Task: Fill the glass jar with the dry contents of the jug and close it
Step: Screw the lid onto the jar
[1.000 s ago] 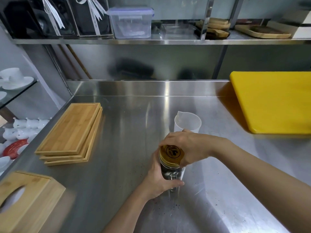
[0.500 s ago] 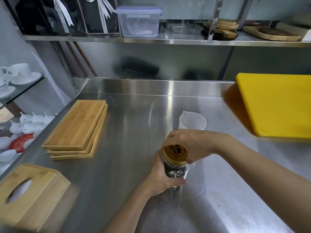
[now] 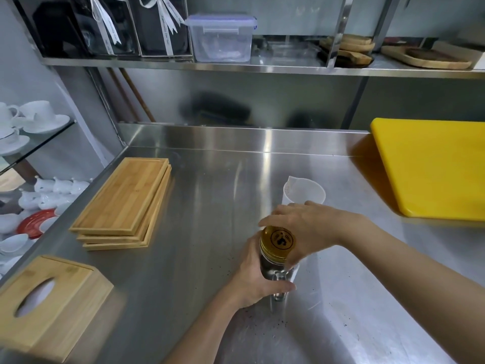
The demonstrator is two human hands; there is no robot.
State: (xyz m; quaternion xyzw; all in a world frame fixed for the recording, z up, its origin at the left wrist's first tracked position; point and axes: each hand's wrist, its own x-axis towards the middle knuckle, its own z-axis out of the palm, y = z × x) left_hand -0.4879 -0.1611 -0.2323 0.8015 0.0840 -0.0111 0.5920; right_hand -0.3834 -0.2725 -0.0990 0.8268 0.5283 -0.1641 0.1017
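One clear glass jar (image 3: 273,266) w/ gold metal lid (image 3: 278,241) stands on steel bench (image 3: 210,206). Left hand (image 3: 256,279) wraps jar body; right hand (image 3: 301,229) grips lid. One white plastic jug (image 3: 301,191) just behind. Three stacked bamboo trays (image 3: 123,203) at left.

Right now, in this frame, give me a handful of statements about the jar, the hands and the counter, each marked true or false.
1. The gold lid sits on top of the glass jar. True.
2. The left hand holds the white jug. False: it grips the jar's side; the white jug stands untouched behind.
3. The right hand is on the lid. True.
4. The yellow cutting board lies left of the jar. False: it is on the right.
5. Dark crumbs lie scattered on the steel counter near the jar. True.
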